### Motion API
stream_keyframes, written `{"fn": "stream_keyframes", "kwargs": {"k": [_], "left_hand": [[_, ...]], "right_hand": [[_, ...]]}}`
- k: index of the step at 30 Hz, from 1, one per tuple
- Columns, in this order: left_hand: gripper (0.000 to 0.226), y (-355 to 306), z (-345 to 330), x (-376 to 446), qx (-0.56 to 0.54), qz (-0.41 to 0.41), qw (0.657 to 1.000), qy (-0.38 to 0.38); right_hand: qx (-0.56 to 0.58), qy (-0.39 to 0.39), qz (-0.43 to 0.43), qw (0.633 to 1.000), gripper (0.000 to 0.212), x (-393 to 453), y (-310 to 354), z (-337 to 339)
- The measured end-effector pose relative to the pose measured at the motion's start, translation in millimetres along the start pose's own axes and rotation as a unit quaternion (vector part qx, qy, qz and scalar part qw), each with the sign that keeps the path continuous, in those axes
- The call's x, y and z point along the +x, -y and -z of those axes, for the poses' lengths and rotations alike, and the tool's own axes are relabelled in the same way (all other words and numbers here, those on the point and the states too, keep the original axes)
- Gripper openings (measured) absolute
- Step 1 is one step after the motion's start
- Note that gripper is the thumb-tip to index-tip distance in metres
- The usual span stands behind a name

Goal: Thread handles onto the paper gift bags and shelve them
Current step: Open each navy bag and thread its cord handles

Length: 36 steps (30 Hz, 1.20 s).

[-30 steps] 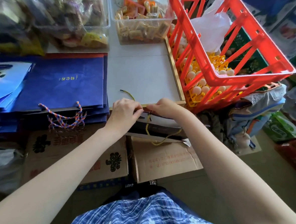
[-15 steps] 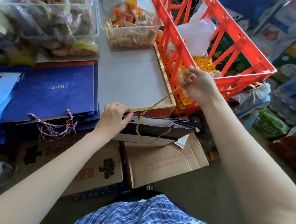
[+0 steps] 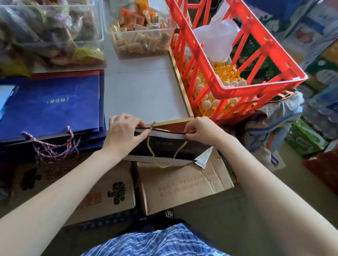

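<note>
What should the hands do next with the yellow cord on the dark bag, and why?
Probably knot or secure the cord end at the left hole. The left hand pinches the dark bag at its top edge, where a short end of the yellow cord sticks up; the right hand pinches the edge further along, and a loop already hangs between them.

Single head-worn view, steeply down and forward, close over the table edge.

Red crate holding eggs – clear snack tub beside; cardboard boxes below.
</note>
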<state>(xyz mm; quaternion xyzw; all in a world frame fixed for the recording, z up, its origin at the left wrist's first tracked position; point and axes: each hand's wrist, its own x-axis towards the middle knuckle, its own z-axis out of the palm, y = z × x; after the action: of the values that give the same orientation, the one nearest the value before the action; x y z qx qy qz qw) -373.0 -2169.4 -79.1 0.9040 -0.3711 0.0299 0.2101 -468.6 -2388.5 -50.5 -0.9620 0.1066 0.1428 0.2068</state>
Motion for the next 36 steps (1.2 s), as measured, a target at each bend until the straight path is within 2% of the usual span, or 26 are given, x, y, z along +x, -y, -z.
{"fn": "stream_keyframes", "kwargs": {"k": [2, 4, 6, 8, 10, 13, 15, 17, 18, 19, 21, 22, 24, 27, 29, 31, 33, 36], "left_hand": [[0.017, -9.3, 3.2, 4.2, 0.014, -0.033, 0.997, -0.061], [0.019, -26.3, 6.7, 7.2, -0.022, -0.102, 0.99, -0.098], [0.026, -47.8, 7.3, 6.4, -0.081, -0.166, 0.981, -0.056], [0.034, -64.7, 0.3, 1.5, -0.125, -0.18, 0.975, 0.028], [0.034, -74.9, -8.7, -7.0, -0.169, -0.148, 0.971, 0.081], [0.032, -82.0, -9.1, -17.8, -0.283, -0.077, 0.947, 0.134], [0.03, -84.2, 0.7, -21.5, -0.372, -0.031, 0.904, 0.21], [0.038, -79.2, 15.3, -20.0, -0.468, 0.038, 0.849, 0.241], [0.045, -74.2, 23.1, -17.7, -0.476, 0.05, 0.842, 0.249], [0.047, -68.6, 28.5, -15.5, -0.442, 0.039, 0.859, 0.257], [0.039, -57.2, 32.1, -15.8, -0.303, -0.009, 0.919, 0.252], [0.033, -51.8, 30.2, -17.8, -0.232, -0.033, 0.946, 0.224], [0.025, -45.5, 24.5, -22.7, -0.12, -0.059, 0.978, 0.159], [0.022, -38.7, 12.8, -22.9, -0.03, -0.045, 0.995, 0.087], [0.022, -31.1, 9.3, -17.3, -0.006, -0.008, 0.999, 0.049], [0.022, -22.6, 6.9, -10.6, 0.033, -0.003, 0.999, 0.013], [0.026, -14.3, 2.0, -7.9, 0.069, -0.023, 0.997, 0.013], [0.026, -2.8, -6.1, -8.9, 0.059, -0.033, 0.996, 0.059]], "right_hand": [[0.029, -0.023, -0.023, 0.999, 0.015, -4.1, 3.3, 0.8], [0.097, -0.047, -0.072, 0.992, 0.018, -10.9, 3.5, 7.6], [0.197, -0.058, -0.123, 0.971, 0.021, -20.5, 2.9, 15.2], [0.299, -0.048, -0.151, 0.941, 0.024, -33.0, 5.3, 18.0], [0.381, -0.047, -0.177, 0.906, 0.02, -43.8, 9.5, 13.1], [0.47, -0.103, -0.217, 0.85, 0.01, -49.8, 16.4, -1.9], [0.509, -0.135, -0.235, 0.817, 0.014, -46.5, 22.0, -10.9], [0.545, -0.147, -0.241, 0.789, 0.018, -40.9, 31.0, -18.1], [0.552, -0.154, -0.244, 0.782, 0.018, -38.0, 35.5, -21.6], [0.548, -0.162, -0.249, 0.782, 0.018, -35.6, 39.9, -25.5], [0.554, -0.16, -0.256, 0.776, 0.018, -29.3, 46.1, -35.2], [0.574, -0.144, -0.256, 0.765, 0.018, -26.1, 50.4, -39.7], [0.607, -0.118, -0.246, 0.746, 0.017, -20.5, 60.4, -46.6], [0.584, -0.123, -0.223, 0.77, 0.019, -17.0, 68.8, -52.6], [0.543, -0.158, -0.205, 0.799, 0.014, -20.2, 67.3, -50.3], [0.506, -0.198, -0.185, 0.819, 0.008, -24.9, 59.3, -41.1], [0.507, -0.215, -0.164, 0.818, 0.013, -27.0, 49.8, -25.5], [0.486, -0.242, -0.146, 0.827, 0.021, -26.6, 41.9, 3.7]]}}
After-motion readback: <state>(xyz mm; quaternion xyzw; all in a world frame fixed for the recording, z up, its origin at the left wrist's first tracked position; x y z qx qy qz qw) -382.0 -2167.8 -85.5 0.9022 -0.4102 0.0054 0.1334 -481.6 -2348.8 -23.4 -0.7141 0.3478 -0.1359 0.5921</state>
